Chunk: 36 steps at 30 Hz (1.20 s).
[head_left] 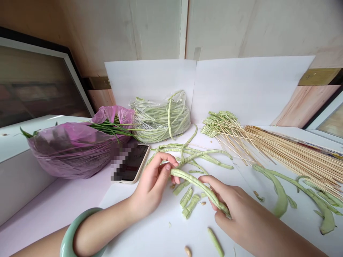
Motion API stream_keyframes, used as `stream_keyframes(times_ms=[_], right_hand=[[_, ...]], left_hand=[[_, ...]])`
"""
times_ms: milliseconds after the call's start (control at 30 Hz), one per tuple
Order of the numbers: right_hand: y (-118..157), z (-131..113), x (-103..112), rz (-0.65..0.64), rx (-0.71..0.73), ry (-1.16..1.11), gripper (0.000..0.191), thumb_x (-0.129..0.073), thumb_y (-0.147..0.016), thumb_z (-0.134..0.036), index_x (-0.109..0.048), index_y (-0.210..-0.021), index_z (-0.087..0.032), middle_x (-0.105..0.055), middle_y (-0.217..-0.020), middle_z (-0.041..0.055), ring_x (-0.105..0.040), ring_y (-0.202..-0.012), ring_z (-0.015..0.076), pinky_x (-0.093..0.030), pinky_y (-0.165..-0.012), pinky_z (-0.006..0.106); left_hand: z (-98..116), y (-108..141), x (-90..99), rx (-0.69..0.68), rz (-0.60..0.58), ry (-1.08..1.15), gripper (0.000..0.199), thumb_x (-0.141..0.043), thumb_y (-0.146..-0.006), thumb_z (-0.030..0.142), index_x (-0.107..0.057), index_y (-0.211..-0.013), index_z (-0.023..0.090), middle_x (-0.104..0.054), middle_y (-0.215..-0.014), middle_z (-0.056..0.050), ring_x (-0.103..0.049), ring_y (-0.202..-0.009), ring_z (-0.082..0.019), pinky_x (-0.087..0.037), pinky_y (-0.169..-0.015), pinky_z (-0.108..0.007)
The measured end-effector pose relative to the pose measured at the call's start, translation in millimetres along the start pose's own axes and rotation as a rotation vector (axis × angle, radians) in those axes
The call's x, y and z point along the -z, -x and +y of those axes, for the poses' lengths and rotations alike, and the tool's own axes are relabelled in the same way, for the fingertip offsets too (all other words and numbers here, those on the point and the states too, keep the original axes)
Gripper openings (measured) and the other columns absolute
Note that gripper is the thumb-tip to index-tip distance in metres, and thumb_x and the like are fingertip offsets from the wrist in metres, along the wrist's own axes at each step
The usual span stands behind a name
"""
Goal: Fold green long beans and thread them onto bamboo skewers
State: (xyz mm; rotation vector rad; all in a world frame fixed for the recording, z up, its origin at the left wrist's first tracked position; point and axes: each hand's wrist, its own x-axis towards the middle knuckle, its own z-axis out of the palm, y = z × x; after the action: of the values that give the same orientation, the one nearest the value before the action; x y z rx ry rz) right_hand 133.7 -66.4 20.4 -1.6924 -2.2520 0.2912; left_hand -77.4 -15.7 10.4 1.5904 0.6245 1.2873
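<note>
A long pale green bean pod (199, 184) stretches between my two hands above the white table. My left hand (154, 182) pinches its far end between thumb and fingers. The near end is in my right hand (227, 203), with the fingers curled round it. Below the pod lie short cut bean pieces (190, 207), a loose bean seed (188, 251) and a single short piece (215, 242). Several whole long beans (203, 155) are spread out just beyond my hands. A green bangle (70, 232) sits on my left forearm.
At the back stands a clear bag of long beans (160, 121). A purple bag of greens (72, 153) and a phone (135, 162) are at left. Bean pieces on skewers (219, 121) lie at back right, beside many bare skewers (297, 153). Flat bean pods (280, 196) lie at right.
</note>
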Motion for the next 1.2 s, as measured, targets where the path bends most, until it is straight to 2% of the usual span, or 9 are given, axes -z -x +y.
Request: stream_keyframes(times_ms=[100,200,333,400,567,733,867,1000,1200], right_hand=[[-4.5,-4.3,5.0,-0.029,-0.035,-0.136,0.043,-0.049,-0.078,-0.019,-0.058,-0.119,-0.024,-0.073,-0.098,0.0054,-0.071,-0.082,0.0218,-0.057,-0.062,0.026],[-9.8,-7.3,9.6,0.003,0.022,-0.258,0.026,-0.046,-0.089,-0.031,-0.061,-0.109,-0.025,-0.072,-0.102,0.0027,-0.069,-0.092,0.0206,-0.056,-0.072,0.027],[-12.2,-7.1,7.7,0.057,0.141,-0.263,0.022,-0.043,-0.093,-0.023,-0.063,-0.102,-0.025,-0.070,-0.100,0.0012,-0.067,-0.090,0.0180,-0.053,-0.073,0.025],[-11.3,-7.0,3.9,0.084,0.173,-0.202,0.021,-0.043,-0.093,-0.021,-0.063,-0.099,-0.023,-0.069,-0.091,0.0017,-0.066,-0.081,0.0174,-0.053,-0.068,0.026],[-11.0,-9.9,-7.3,0.151,0.295,-0.043,0.018,-0.044,-0.093,-0.018,-0.061,-0.088,-0.020,-0.062,-0.071,0.0001,-0.060,-0.058,0.0145,-0.047,-0.051,0.024],[-12.5,-8.5,-10.5,0.336,0.568,0.068,0.034,-0.035,-0.096,-0.012,-0.056,-0.070,-0.019,-0.047,-0.057,-0.0040,-0.047,-0.045,0.0090,-0.033,-0.042,0.021],[-10.0,-4.9,-10.3,0.331,0.660,0.051,0.032,-0.041,-0.093,-0.014,-0.048,-0.062,-0.019,-0.040,-0.055,-0.0058,-0.039,-0.043,0.0075,-0.028,-0.044,0.023],[-5.7,-6.5,-11.2,0.324,0.723,-0.064,0.025,-0.046,-0.083,-0.009,-0.042,-0.061,-0.020,-0.039,-0.052,-0.0076,-0.037,-0.045,0.0070,-0.027,-0.048,0.023],[1.0,-13.6,-6.2,0.084,0.744,-0.104,0.036,-0.048,-0.085,-0.014,-0.027,-0.057,-0.018,-0.036,-0.052,-0.0071,-0.035,-0.047,0.0062,-0.027,-0.050,0.023]], left_hand=[[1.2,3.3,2.0,-0.075,-0.152,-0.177,0.017,-0.036,-0.098,0.021,-0.052,-0.105,0.022,-0.053,-0.099,-0.004,-0.059,-0.075,-0.013,-0.050,-0.071,-0.028],[4.8,3.9,4.1,-0.164,-0.301,-0.393,0.022,-0.036,-0.097,0.014,-0.051,-0.111,0.021,-0.056,-0.104,-0.007,-0.060,-0.081,-0.014,-0.050,-0.078,-0.029],[13.1,2.2,3.1,-0.210,-0.451,-0.568,0.029,-0.035,-0.095,0.009,-0.047,-0.120,0.017,-0.058,-0.111,-0.012,-0.058,-0.101,-0.018,-0.048,-0.087,-0.027],[17.1,1.5,0.8,-0.183,-0.501,-0.635,0.030,-0.033,-0.095,0.010,-0.046,-0.123,0.014,-0.058,-0.114,-0.014,-0.056,-0.107,-0.019,-0.046,-0.090,-0.028],[18.1,3.2,-4.0,-0.077,-0.552,-0.849,0.027,-0.035,-0.099,0.030,-0.052,-0.110,0.013,-0.060,-0.100,-0.012,-0.059,-0.090,-0.021,-0.048,-0.078,-0.030],[12.1,3.9,-3.6,-0.224,-0.549,-0.965,0.040,-0.034,-0.096,0.047,-0.053,-0.080,0.017,-0.053,-0.074,-0.002,-0.049,-0.059,-0.015,-0.038,-0.055,-0.026],[13.8,2.7,-2.1,-0.264,-0.633,-0.864,0.044,-0.033,-0.097,0.048,-0.053,-0.073,0.017,-0.050,-0.066,0.000,-0.043,-0.054,-0.013,-0.032,-0.051,-0.025],[18.1,3.3,-2.7,-0.218,-0.786,-0.553,0.043,-0.039,-0.096,0.045,-0.057,-0.069,0.017,-0.054,-0.062,-0.002,-0.049,-0.060,-0.014,-0.036,-0.055,-0.024],[21.3,6.0,-6.1,0.002,-0.914,-0.162,0.035,-0.045,-0.094,0.035,-0.051,-0.065,0.017,-0.055,-0.064,-0.004,-0.053,-0.063,-0.015,-0.043,-0.063,-0.023]])
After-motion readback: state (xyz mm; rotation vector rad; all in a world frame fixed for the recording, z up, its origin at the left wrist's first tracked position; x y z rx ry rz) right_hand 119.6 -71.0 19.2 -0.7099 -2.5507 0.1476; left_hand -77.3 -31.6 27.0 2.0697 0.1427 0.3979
